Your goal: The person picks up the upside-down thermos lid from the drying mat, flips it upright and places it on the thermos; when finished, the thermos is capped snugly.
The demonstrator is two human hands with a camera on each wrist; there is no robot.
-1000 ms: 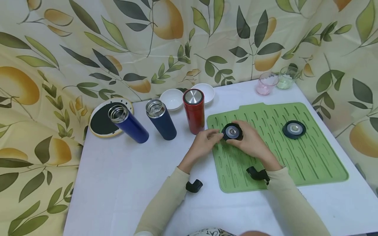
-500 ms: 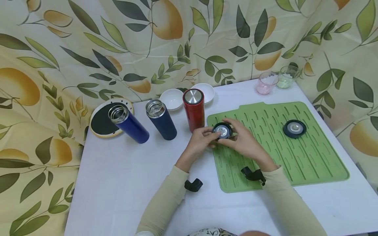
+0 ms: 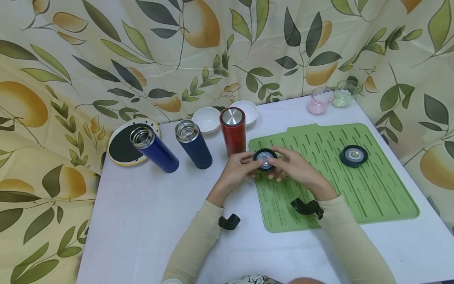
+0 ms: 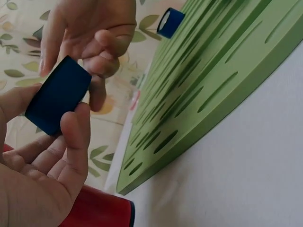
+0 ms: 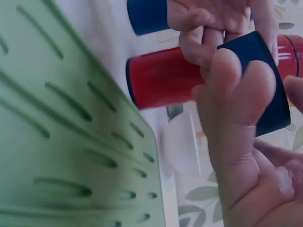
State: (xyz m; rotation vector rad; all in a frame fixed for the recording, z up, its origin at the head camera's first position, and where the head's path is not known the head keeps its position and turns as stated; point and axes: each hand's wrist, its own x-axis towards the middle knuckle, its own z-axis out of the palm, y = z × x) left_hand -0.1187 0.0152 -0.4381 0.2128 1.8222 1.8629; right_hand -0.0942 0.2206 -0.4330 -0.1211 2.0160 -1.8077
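Near the left edge of the green mat point(image 3: 358, 193), the left hand point(image 3: 235, 169) and right hand point(image 3: 300, 170) together pinch a dark lid point(image 3: 265, 156); even thumb pressure should keep it steady.

The head camera is looking forward and down from above the sleeves point(image 3: 196, 240), covering most of the table point(image 3: 142, 221) from farthest off. The left wrist camera is facing past the left hand point(image 4: 45, 182) toward the mat point(image 4: 189, 125), close in, tipped sideways. The right is facing past the right hand point(image 5: 241, 156) toward the red flask point(image 5: 163, 78), close in, tipped oppositely. Both are sharing lid point(image 4: 59, 97), mat and red flask.
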